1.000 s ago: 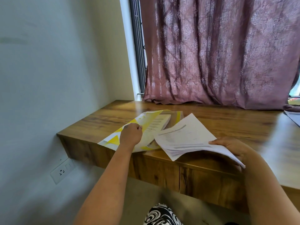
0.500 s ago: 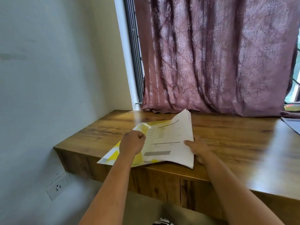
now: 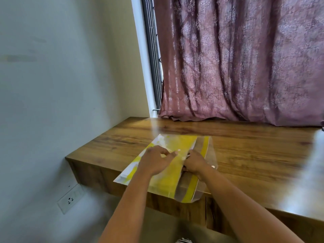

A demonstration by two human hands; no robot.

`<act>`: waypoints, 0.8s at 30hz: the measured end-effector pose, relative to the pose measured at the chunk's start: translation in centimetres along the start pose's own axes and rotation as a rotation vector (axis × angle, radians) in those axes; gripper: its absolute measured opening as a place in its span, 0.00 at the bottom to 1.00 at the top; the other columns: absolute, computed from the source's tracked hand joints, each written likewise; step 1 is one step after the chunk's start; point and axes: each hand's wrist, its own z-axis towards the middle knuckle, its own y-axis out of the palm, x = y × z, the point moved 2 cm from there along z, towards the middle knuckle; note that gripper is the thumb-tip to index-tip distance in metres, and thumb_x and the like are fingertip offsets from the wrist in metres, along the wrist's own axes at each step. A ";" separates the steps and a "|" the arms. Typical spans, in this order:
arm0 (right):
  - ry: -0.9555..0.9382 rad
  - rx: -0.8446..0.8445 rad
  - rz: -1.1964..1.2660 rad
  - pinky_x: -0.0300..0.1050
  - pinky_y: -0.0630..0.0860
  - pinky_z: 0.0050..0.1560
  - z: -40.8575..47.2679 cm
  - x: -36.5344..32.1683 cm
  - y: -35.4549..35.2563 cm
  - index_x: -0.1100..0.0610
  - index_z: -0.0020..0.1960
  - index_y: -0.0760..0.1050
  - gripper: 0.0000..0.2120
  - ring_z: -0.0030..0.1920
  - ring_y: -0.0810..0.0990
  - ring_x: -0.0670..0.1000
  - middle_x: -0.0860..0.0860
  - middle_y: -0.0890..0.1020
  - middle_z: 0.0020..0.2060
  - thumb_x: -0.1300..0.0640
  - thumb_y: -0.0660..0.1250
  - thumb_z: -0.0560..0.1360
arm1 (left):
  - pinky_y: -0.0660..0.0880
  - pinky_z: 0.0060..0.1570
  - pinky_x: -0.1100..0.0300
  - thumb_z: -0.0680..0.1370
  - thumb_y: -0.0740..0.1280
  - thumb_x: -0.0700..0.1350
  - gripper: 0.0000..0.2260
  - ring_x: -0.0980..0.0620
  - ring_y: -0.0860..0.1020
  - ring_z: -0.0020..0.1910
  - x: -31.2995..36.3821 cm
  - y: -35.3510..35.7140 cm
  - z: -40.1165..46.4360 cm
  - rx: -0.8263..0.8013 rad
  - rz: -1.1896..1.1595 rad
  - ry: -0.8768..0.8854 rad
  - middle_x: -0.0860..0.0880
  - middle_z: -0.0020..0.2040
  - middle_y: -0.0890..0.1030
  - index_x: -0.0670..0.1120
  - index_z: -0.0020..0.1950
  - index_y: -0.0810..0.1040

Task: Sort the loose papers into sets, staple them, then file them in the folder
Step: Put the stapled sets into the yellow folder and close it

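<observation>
While the yellow-and-clear folder (image 3: 177, 171) lies flat on the wooden desk (image 3: 254, 155), its near end overhanging the near edge, we rest our left hand (image 3: 154, 161) on its yellow cover with fingers spread and relaxed. Our right hand (image 3: 194, 162) sits just right of it at the flap's edge, fingers bent; blur hides whether they pinch anything. A mauve curtain (image 3: 236, 58) hangs at the far side.

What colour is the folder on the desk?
Yellow and white, with a clear flap; the folder shows in the head view.
</observation>
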 end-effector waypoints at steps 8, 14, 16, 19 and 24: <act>-0.068 0.216 -0.052 0.44 0.68 0.43 0.3 1.1 1.9 0.56 0.67 0.67 0.22 0.54 0.77 0.57 0.56 0.78 0.57 0.51 0.68 0.76 | 0.63 0.70 0.46 0.82 0.56 0.56 0.23 0.37 0.58 0.74 -10.9 -1.6 4.0 -0.157 0.336 -0.430 0.41 0.76 0.60 0.45 0.73 0.68; -0.118 0.214 -0.072 0.41 0.66 0.34 1.2 0.4 2.8 0.59 0.64 0.67 0.18 0.46 0.75 0.56 0.54 0.77 0.47 0.58 0.66 0.77 | 0.63 0.69 0.45 0.82 0.57 0.56 0.23 0.40 0.57 0.74 -11.2 -1.0 4.0 -0.103 0.315 -0.410 0.43 0.76 0.58 0.46 0.73 0.67; -0.134 0.223 -0.091 0.38 0.62 0.28 1.4 0.5 2.8 0.59 0.63 0.67 0.17 0.44 0.73 0.53 0.53 0.75 0.45 0.60 0.66 0.77 | 0.64 0.66 0.45 0.83 0.55 0.57 0.22 0.42 0.60 0.72 -11.2 -0.7 3.8 -0.085 0.357 -0.393 0.44 0.74 0.61 0.46 0.71 0.69; -0.170 0.230 -0.114 0.31 0.67 0.28 1.6 0.8 2.5 0.56 0.54 0.70 0.09 0.46 0.77 0.53 0.49 0.76 0.42 0.60 0.67 0.75 | 0.65 0.65 0.45 0.83 0.54 0.54 0.19 0.42 0.62 0.69 -10.7 -0.5 3.5 -0.046 0.407 -0.351 0.43 0.71 0.64 0.46 0.70 0.69; -0.175 0.165 -0.310 0.37 0.70 0.47 0.6 1.0 -1.0 0.59 0.61 0.73 0.12 0.53 0.77 0.53 0.53 0.78 0.53 0.58 0.62 0.79 | 0.60 0.69 0.47 0.82 0.58 0.55 0.23 0.42 0.62 0.72 -6.8 1.2 2.9 -0.065 0.387 -0.139 0.45 0.73 0.65 0.50 0.75 0.63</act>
